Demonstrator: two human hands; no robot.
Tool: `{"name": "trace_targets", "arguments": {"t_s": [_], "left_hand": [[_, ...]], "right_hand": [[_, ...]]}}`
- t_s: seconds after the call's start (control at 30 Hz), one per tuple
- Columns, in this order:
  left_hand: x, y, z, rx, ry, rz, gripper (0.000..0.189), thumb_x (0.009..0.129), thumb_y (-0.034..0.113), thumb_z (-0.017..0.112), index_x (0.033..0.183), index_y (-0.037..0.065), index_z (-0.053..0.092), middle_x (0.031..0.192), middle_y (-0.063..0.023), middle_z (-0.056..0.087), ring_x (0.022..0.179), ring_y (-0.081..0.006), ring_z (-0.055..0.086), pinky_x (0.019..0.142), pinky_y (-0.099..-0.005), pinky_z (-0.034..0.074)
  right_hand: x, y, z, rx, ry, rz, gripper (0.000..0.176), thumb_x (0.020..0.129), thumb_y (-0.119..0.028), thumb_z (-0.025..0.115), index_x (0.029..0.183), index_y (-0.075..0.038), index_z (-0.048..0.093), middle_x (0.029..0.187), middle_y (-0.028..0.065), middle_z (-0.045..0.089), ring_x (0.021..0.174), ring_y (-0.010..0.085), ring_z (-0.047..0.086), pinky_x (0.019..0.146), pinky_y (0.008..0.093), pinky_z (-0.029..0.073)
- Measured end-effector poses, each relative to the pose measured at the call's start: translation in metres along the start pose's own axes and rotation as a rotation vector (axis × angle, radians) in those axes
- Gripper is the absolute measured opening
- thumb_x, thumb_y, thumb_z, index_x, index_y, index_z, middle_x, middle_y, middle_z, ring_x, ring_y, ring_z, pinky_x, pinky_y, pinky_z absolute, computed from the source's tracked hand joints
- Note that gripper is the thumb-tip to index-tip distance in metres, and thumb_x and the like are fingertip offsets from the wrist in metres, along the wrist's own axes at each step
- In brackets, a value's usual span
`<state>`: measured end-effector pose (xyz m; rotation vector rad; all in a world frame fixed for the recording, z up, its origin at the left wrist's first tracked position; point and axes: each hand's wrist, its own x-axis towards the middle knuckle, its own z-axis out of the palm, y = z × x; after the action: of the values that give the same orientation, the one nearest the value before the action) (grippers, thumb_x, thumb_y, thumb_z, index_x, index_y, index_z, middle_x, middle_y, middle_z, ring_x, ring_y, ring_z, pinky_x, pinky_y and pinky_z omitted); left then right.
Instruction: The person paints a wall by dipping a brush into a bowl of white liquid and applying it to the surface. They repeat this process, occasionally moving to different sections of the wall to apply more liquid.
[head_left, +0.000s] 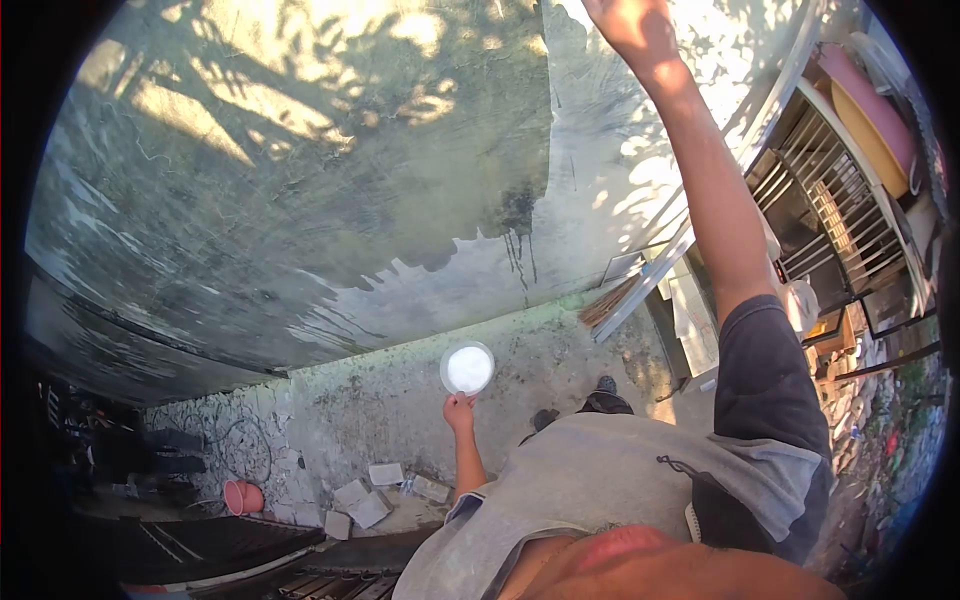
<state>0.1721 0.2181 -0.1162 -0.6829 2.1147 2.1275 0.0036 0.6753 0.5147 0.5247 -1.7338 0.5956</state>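
My left hand (459, 408) is closed on the rim of a round, pale tub (444, 368), held low in front of my body over the concrete floor. The contents of the tub are bright white, probably paint. My right arm stretches far up along the wall (390, 190), and my right hand (640, 40) reaches the top edge of the view. Its fingers are cut off there, so what it holds, if anything, is hidden. Patchy grey-green coating covers much of the wall, with a ragged edge, drips and a paler area on the right.
A pink bucket (243, 497) lies tipped on the floor at lower left, near several pale blocks (368, 508). A broom (612, 304) leans by the wall at right. Beyond it stands a barred metal rack (825, 200) with a pink basin (870, 100) above.
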Motion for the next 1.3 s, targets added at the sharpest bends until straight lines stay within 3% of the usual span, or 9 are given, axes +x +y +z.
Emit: {"name": "trace_targets", "arguments": {"t_s": [0.03, 0.1, 0.3, 0.47, 0.97, 1.03, 1.17, 1.23, 1.3], "left_hand": [[-0.001, -0.002, 0.001, 0.013, 0.007, -0.002, 0.022, 0.092, 0.011, 0.051, 0.08, -0.006, 0.059, 0.077, -0.012, 0.067, 0.07, -0.0206, 0.07, 0.06, -0.0265, 0.055], [-0.006, 0.0, 0.002, 0.018, 0.015, -0.006, 0.023, 0.092, 0.012, 0.051, 0.08, -0.007, 0.059, 0.077, -0.0117, 0.067, 0.069, -0.0203, 0.07, 0.06, -0.0263, 0.054], [-0.005, -0.014, -0.002, 0.067, 0.034, 0.02, 0.023, 0.092, 0.012, 0.051, 0.083, -0.007, 0.061, 0.077, -0.0105, 0.067, 0.071, -0.0187, 0.069, 0.058, -0.026, 0.053], [-0.007, -0.016, -0.012, 0.051, 0.022, -0.003, 0.022, 0.093, 0.011, 0.052, 0.085, -0.007, 0.062, 0.079, -0.0102, 0.067, 0.072, -0.0186, 0.07, 0.058, -0.026, 0.052], [0.0, -0.001, 0.005, 0.09, -0.01, 0.028, 0.019, 0.093, 0.01, 0.054, 0.083, -0.006, 0.06, 0.077, -0.0094, 0.066, 0.069, -0.018, 0.068, 0.059, -0.0253, 0.053], [-0.003, -0.001, 0.007, 0.092, -0.023, 0.027, 0.019, 0.094, 0.009, 0.054, 0.083, -0.005, 0.06, 0.077, -0.0092, 0.065, 0.069, -0.0181, 0.068, 0.059, -0.0253, 0.053], [0.001, -0.014, 0.008, 0.09, -0.033, 0.03, 0.018, 0.094, 0.009, 0.054, 0.084, -0.005, 0.06, 0.078, -0.0087, 0.065, 0.07, -0.0186, 0.069, 0.06, -0.0254, 0.054], [-0.007, -0.006, 0.011, 0.074, -0.032, 0.002, 0.018, 0.094, 0.009, 0.054, 0.085, -0.005, 0.06, 0.078, -0.0086, 0.065, 0.071, -0.019, 0.069, 0.06, -0.0255, 0.054], [-0.011, -0.004, 0.016, 0.045, -0.024, -0.03, 0.017, 0.094, 0.009, 0.054, 0.086, -0.005, 0.061, 0.079, -0.0085, 0.065, 0.071, -0.0193, 0.069, 0.06, -0.0256, 0.054]], "right_hand": [[-0.028, -0.014, 0.002, -0.761, -0.285, 0.061, 0.034, 0.094, -0.019, 0.058, 0.119, 0.004, 0.06, 0.102, 0.0227, 0.068, 0.092, 0.0351, 0.067, 0.078, 0.0352, 0.052], [-0.118, 0.0, 0.038, -0.611, -0.268, 0.26, 0.045, 0.095, -0.023, 0.057, 0.139, -0.022, 0.049, 0.074, 0.0157, 0.063, 0.067, 0.0341, 0.063, 0.059, 0.0433, 0.051], [-0.439, -0.016, 0.068, -0.535, -0.771, 0.725, 0.05, 0.097, -0.028, 0.051, 0.145, -0.022, 0.039, 0.076, 0.018, 0.061, 0.07, 0.0376, 0.063, 0.064, 0.0487, 0.051], [-0.515, -0.015, 0.04, -0.392, -0.907, 0.964, 0.034, 0.095, -0.03, 0.053, 0.126, -0.016, 0.059, 0.091, 0.0184, 0.068, 0.086, 0.0373, 0.066, 0.075, 0.0487, 0.052], [-0.103, -0.001, -0.055, -0.485, -0.017, 0.443, 0.032, 0.095, -0.033, 0.058, 0.123, -0.02, 0.064, 0.071, 0.0178, 0.064, 0.063, 0.0347, 0.062, 0.059, 0.0398, 0.049], [-0.058, -0.019, -0.062, -0.34, 0.151, 0.205, 0.036, 0.095, -0.02, 0.056, 0.122, 0.004, 0.059, 0.106, 0.0238, 0.067, 0.095, 0.0337, 0.067, 0.081, 0.0353, 0.051], [-0.049, 0.007, -0.055, -0.372, 0.196, 0.15, 0.038, 0.096, -0.022, 0.055, 0.125, 0.002, 0.058, 0.106, 0.0254, 0.066, 0.094, 0.0356, 0.067, 0.081, 0.0371, 0.051], [-0.077, 0.002, -0.043, -0.512, -0.076, 0.497, 0.04, 0.096, -0.022, 0.054, 0.128, 0.001, 0.055, 0.102, 0.0263, 0.066, 0.09, 0.0364, 0.066, 0.078, 0.0376, 0.051], [-0.17, 0.056, -0.006, -0.558, -0.057, 0.449, 0.038, 0.095, -0.032, 0.056, 0.132, -0.023, 0.057, 0.07, 0.019, 0.063, 0.065, 0.0368, 0.062, 0.06, 0.0418, 0.048]]}}
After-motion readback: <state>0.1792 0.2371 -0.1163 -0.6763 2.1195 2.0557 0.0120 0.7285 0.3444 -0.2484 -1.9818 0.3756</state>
